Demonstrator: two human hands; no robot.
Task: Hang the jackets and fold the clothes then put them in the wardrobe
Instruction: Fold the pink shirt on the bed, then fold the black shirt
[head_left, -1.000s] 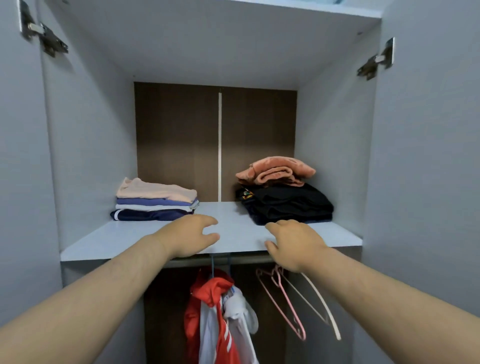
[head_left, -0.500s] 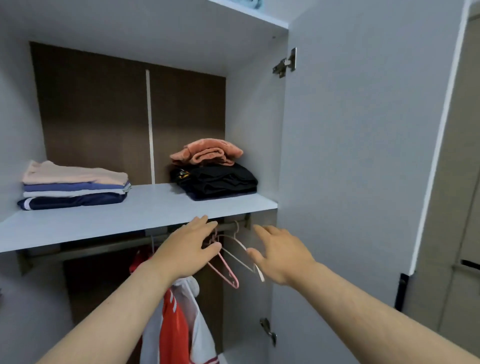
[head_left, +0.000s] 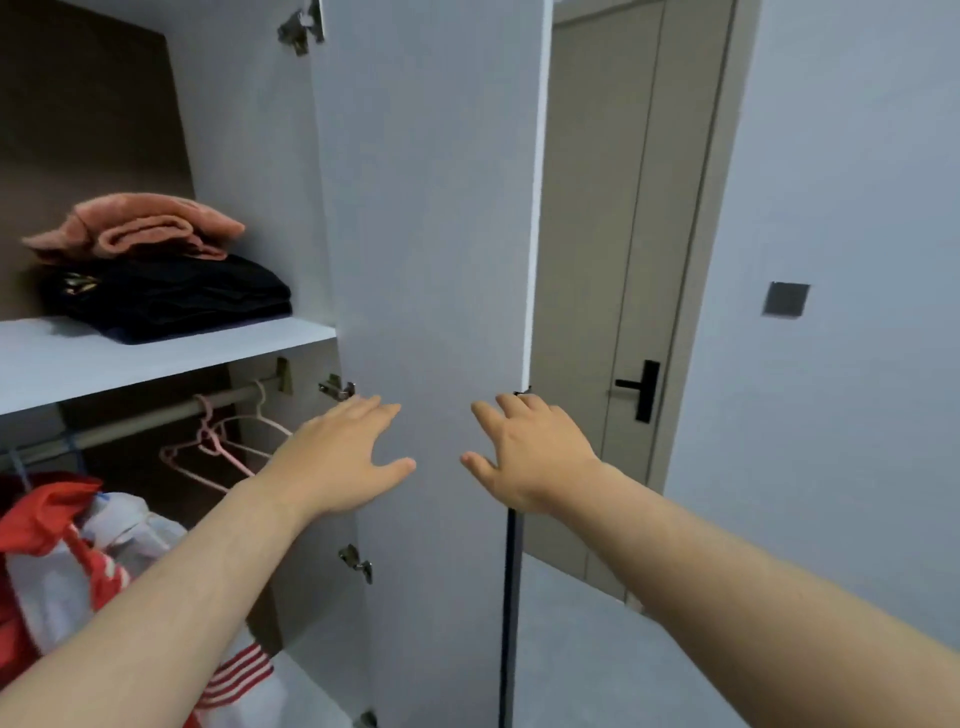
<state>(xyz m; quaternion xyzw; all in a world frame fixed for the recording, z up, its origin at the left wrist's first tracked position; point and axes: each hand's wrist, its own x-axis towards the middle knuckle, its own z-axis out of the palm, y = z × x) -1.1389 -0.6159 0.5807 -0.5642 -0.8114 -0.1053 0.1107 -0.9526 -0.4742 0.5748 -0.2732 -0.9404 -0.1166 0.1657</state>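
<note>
White door (head_left: 431, 208) now behind L hand (head_left: 337, 462), R hand (head_left: 530, 457).

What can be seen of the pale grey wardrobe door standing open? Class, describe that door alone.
The pale grey wardrobe door is a tall, flat, smooth panel, seemingly laminated board, with a white outer edge. It stands swung open, inner face towards the camera. Metal hinges join its left side to the wardrobe. A dark strip runs down its lower outer edge. The open left hand spreads before its inner face; the right hand reaches its outer edge; contact unclear.
</note>
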